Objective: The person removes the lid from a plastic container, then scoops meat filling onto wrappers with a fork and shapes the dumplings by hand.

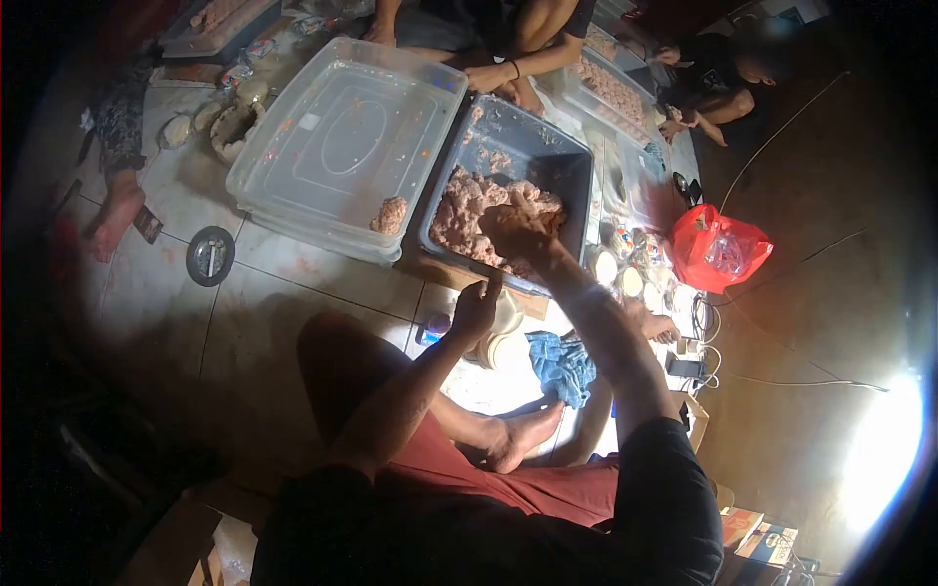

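Observation:
My right hand is down in a mass of pinkish minced meat inside a grey plastic tub. Its fingers are bent into the meat and partly hidden by it. At the tub's near rim is my left hand, fingers curled and one finger pointing up by the rim. Whether it holds anything is hidden. To the left of the tub stands a clear plastic container, with one lump of minced meat in its near corner.
Jars and a blue cloth lie before my feet. A red plastic bag is at the right, near cables. An ashtray sits on the tiles. Other people sit around; one person's hand is near the tub's far edge.

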Motion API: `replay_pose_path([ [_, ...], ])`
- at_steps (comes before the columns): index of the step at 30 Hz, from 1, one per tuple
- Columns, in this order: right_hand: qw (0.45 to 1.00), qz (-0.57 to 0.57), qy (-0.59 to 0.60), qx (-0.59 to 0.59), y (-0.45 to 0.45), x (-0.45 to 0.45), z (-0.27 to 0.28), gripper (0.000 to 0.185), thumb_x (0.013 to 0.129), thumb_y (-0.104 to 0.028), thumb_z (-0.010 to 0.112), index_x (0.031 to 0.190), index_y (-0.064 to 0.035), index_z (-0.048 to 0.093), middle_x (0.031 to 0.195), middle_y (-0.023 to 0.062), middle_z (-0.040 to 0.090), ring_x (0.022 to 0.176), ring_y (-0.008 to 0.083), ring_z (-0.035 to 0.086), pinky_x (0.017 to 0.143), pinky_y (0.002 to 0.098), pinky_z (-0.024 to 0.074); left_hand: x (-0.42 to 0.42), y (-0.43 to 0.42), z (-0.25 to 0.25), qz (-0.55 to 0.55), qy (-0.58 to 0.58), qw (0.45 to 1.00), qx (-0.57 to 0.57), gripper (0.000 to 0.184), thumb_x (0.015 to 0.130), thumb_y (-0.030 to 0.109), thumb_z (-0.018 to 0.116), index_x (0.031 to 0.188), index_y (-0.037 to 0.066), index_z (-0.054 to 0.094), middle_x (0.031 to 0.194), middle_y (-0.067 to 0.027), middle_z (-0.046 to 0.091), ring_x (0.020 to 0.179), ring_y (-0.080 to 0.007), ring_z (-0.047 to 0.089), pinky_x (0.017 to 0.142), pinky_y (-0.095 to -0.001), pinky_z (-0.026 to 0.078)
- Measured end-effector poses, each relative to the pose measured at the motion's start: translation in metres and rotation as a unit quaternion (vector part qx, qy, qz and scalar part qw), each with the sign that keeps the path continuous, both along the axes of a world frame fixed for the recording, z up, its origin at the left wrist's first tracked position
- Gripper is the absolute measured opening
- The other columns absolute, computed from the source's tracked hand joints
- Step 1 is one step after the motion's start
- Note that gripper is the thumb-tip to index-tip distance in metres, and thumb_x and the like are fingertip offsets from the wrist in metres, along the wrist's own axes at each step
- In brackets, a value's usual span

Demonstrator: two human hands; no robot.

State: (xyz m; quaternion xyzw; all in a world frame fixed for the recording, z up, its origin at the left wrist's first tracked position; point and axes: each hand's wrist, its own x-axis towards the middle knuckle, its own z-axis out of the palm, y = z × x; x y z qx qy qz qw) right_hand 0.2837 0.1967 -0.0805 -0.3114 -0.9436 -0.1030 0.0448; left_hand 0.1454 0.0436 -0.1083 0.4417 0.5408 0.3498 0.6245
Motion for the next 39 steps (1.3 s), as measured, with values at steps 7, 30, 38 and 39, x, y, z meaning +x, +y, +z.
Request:
replay_pose_path([
  [7, 0.880, -0.290, 0.228, -0.297, -0.068, 0.022, 0.134, 0.016, 0.091, -0.019, 0.064, 0.096, -0.0057, 0.071, 0.088, 0.0154, 0.070, 0.079, 0.0356, 0.069, 0.069, 0.0437, 0.0531, -0.003, -0.005, -0.027, -0.158, -0.294, 0.942, -0.002, 0.030, 0.091, 0.022, 0.069, 0.108, -0.002, 0.064, 0.095, -0.0057, 0.065, 0.088, -0.0148, 0.064, 0.072, -0.0306, 0.054],
  [30, 0.900, -0.243, 0.359, 0.042, -0.296, 0.003, 0.081, 0.042, 0.079, 0.005, 0.062, 0.119, -0.0064, 0.067, 0.099, 0.0151, 0.061, 0.085, 0.0327, 0.062, 0.068, 0.0417, 0.0527, -0.005, -0.060, 0.121, 0.036, -0.643, 0.758, -0.104, 0.099, 0.095, 0.075, 0.036, 0.145, -0.010, 0.037, 0.148, -0.0298, 0.044, 0.137, -0.0410, 0.043, 0.120, -0.0502, 0.029],
  [38, 0.936, -0.212, 0.277, -0.047, -0.295, 0.042, 0.079, 0.028, 0.084, 0.000, 0.058, 0.110, -0.0022, 0.067, 0.103, 0.0167, 0.064, 0.084, 0.0358, 0.066, 0.070, 0.0441, 0.0557, -0.020, -0.049, 0.062, 0.044, -0.583, 0.762, -0.278, 0.097, 0.096, 0.076, 0.028, 0.136, -0.010, 0.046, 0.136, -0.0305, 0.056, 0.127, -0.0413, 0.056, 0.113, -0.0521, 0.041],
  [39, 0.942, -0.198, 0.252, -0.095, -0.283, 0.038, 0.088, 0.025, 0.085, -0.002, 0.059, 0.109, -0.0012, 0.068, 0.101, 0.0165, 0.066, 0.081, 0.0346, 0.068, 0.067, 0.0430, 0.0561, -0.016, -0.047, 0.068, 0.031, -0.587, 0.762, -0.272, 0.096, 0.096, 0.076, 0.029, 0.136, -0.010, 0.047, 0.137, -0.0304, 0.055, 0.128, -0.0407, 0.055, 0.113, -0.0517, 0.041],
])
